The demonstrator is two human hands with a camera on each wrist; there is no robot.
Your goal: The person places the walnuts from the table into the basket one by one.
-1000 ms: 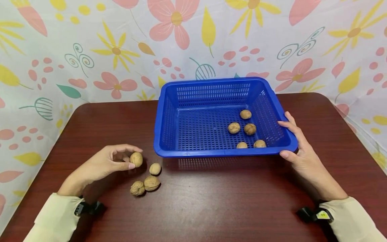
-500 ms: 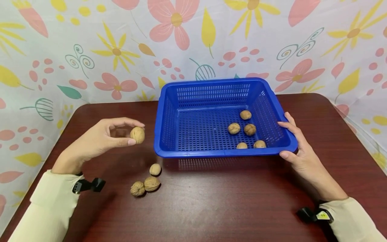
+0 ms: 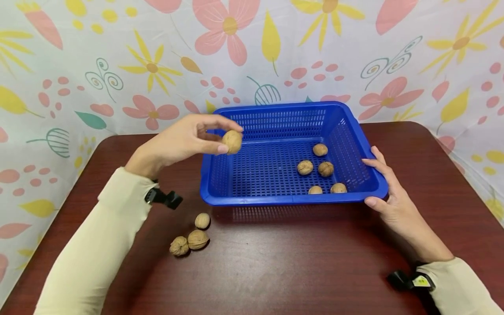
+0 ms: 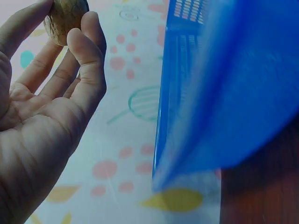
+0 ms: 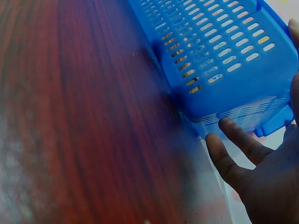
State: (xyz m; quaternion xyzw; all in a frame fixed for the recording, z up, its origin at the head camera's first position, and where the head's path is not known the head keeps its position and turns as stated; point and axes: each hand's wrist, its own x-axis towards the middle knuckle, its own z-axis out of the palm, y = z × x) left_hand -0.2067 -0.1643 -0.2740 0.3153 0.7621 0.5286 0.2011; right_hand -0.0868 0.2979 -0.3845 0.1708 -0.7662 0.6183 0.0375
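Observation:
My left hand point(image 3: 179, 140) pinches a walnut point(image 3: 232, 141) between thumb and fingertips, above the left rim of the blue plastic basket point(image 3: 252, 200). The left wrist view shows the same walnut point(image 4: 67, 21) at the fingertips, with the basket wall to its right. At the basket's front right corner, my right hand point(image 3: 393, 197) holds the rim, thumb at the front and index finger over the side. In the right wrist view, two fingers point(image 5: 238, 154) lie by the basket's outer wall. Several walnuts point(image 3: 305, 167) sit inside, toward the right; the front wall partly hides some.
Three walnuts point(image 3: 197, 239) lie on the dark wooden table point(image 3: 283, 267), left of and in front of the basket. A flower-print cloth point(image 3: 165, 52) hangs behind the table's back edge.
My left hand has lifted the walnut from beside the others on the table and carried it up and right, over the basket's left side. My right hand and the basket have stayed in place.

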